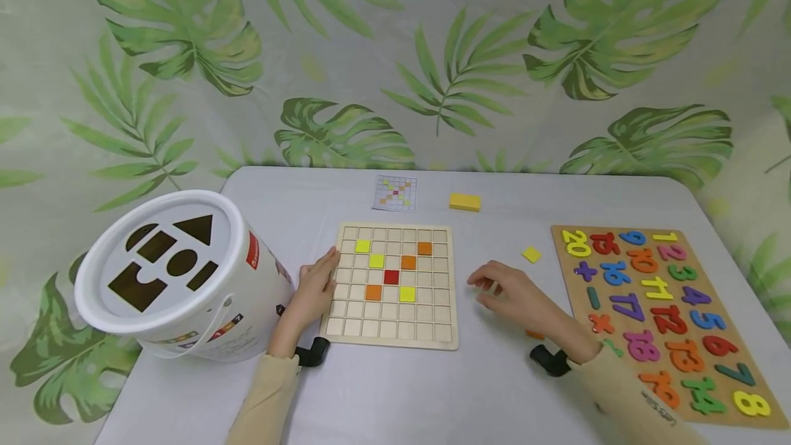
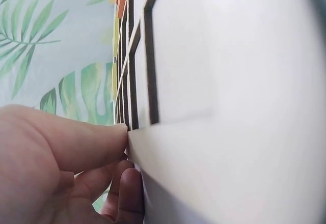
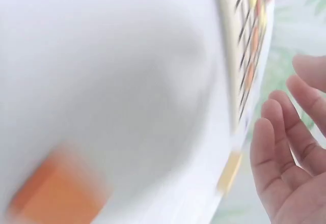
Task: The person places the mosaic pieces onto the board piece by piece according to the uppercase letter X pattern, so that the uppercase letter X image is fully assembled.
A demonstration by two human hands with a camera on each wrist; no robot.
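A wooden grid board (image 1: 395,335) lies in the middle of the table, with yellow, orange and red tiles in some of its cells. My left hand (image 1: 320,283) rests against the board's left edge, fingers fairly straight; in the left wrist view the thumb (image 2: 76,142) touches the rim of the board (image 2: 204,71). To the right of the board my right hand (image 1: 494,288) is just above the table with relaxed, empty fingers (image 3: 285,147). A loose yellow tile (image 1: 531,254) lies beyond it. An orange tile (image 1: 535,335) shows by the right wrist, blurred (image 3: 51,193) in the right wrist view.
A white shape-sorter bucket (image 1: 179,273) lies tilted at the left, close to my left forearm. A number puzzle board (image 1: 750,428) fills the right side. A pattern card (image 1: 395,192) and a yellow block (image 1: 465,202) lie behind the grid board. A leaf-print curtain backs the table.
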